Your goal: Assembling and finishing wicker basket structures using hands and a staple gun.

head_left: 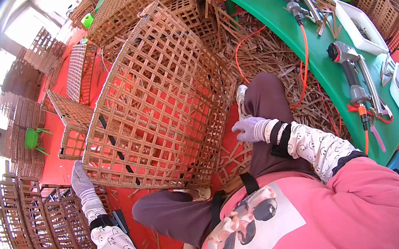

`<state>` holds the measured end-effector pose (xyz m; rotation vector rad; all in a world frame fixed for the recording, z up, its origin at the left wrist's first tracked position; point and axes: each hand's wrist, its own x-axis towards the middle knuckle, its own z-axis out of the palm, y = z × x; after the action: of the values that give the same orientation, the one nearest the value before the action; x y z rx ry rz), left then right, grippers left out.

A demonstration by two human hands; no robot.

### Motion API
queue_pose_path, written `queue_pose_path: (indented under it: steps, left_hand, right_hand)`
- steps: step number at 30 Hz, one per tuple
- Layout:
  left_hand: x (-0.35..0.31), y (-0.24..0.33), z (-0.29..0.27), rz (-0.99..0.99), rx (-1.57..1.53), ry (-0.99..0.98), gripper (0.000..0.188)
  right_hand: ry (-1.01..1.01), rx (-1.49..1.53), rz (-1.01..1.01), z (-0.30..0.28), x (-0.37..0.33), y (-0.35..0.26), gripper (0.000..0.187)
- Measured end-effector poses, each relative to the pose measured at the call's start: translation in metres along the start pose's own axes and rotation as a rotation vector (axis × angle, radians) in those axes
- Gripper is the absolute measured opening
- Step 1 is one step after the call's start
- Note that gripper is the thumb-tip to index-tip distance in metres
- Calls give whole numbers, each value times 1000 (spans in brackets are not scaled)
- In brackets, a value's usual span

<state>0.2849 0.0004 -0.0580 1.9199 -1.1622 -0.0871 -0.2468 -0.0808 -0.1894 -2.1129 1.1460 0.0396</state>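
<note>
A large brown woven lattice basket (154, 100) stands tilted in front of my legs, with a pale strip along its left edge and a dark band showing through the weave. My left hand (83, 184), in a light striped glove, is at its lower left corner. The fingers lie long and close together against the edge, and the thumb is hidden. My right hand (253, 129), gloved alike, hovers by my raised knee, to the right of the basket. Its fingers are slightly bent and apart, with nothing visible in them.
On the right, a green table (319, 47) bears two nail guns (351, 71) (292, 2) with orange hoses and white trays (360, 28). Cane scraps (271, 52) cover the floor below it. Stacked woven frames (45, 230) stand at left; more baskets (140, 4) lie at the back.
</note>
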Motion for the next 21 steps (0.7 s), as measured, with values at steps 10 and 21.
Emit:
queue_pose_path:
  steps: [10, 21]
  left_hand:
    - [-56, 22, -6, 324, 283, 140, 39]
    - [-82, 60, -5, 137, 63, 66, 45]
  right_hand:
    - [340, 462, 63, -39, 59, -5, 43]
    - [872, -286, -889, -158, 132, -145, 49]
